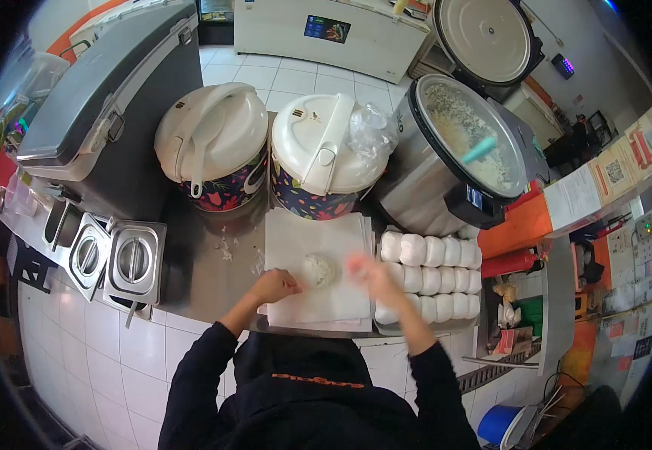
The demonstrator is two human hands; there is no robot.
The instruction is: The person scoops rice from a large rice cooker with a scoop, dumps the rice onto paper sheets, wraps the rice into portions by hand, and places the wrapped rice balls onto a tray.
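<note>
A mound of white rice (319,271) sits on a stack of white paper sheets (296,236) in front of me. Just left of the rice, over the paper's left side, is my left hand (276,286); its fingers are curled together, and whatever they hold, if anything, is hidden. To the right of the mound, my right hand (369,271) is smeared by motion, apart from the rice, so its fingers cannot be made out. Rows of several white wrapped bundles (432,279) lie close by on the right.
Two lidded pots, a left one (217,142) and a right one (326,150), stand behind the paper. A large open cooker (423,172) holds rice and a turquoise utensil (479,149). Lidded metal containers (134,259) and a big grey cooler box (101,112) are leftward.
</note>
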